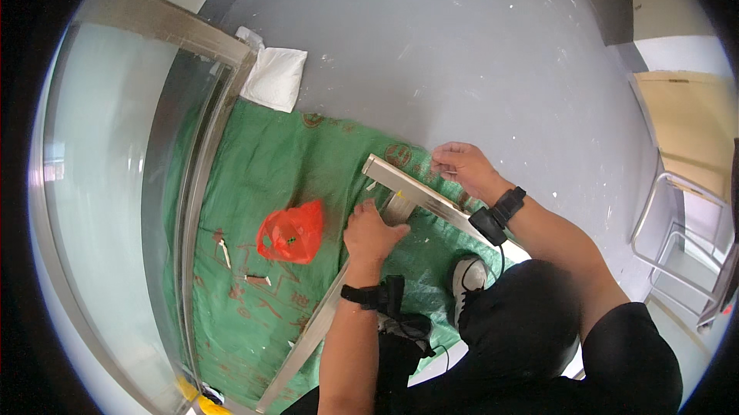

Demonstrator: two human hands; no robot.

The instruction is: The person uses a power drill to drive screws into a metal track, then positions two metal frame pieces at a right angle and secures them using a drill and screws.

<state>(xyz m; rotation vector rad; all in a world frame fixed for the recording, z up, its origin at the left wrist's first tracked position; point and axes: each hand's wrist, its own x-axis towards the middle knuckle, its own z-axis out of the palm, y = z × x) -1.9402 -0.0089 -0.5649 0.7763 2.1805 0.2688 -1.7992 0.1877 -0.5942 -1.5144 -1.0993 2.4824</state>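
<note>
A pale frame of flat bars lies over a green woven sheet (pixel 258 169), with its long bar (pixel 416 190) slanting down toward my knee. A second bar (pixel 312 338) joins it near its upper end and runs down to the left. My left hand (pixel 373 234) is on this second bar just below the joint, fingers on one side and thumb on the other. Beyond the long bar, my right hand (pixel 466 171) is raised with thumb and fingers pinched together. Whatever sits in that pinch is too small to make out.
A crumpled red plastic bag (pixel 292 234) and small scraps (pixel 258 280) lie on the sheet. A white packet (pixel 275 78) sits at its far edge. Left stands a glass panel with a metal frame (pixel 196 207); right, a metal-tube chair (pixel 654 245). My shoe (pixel 468 280) is close to the bars.
</note>
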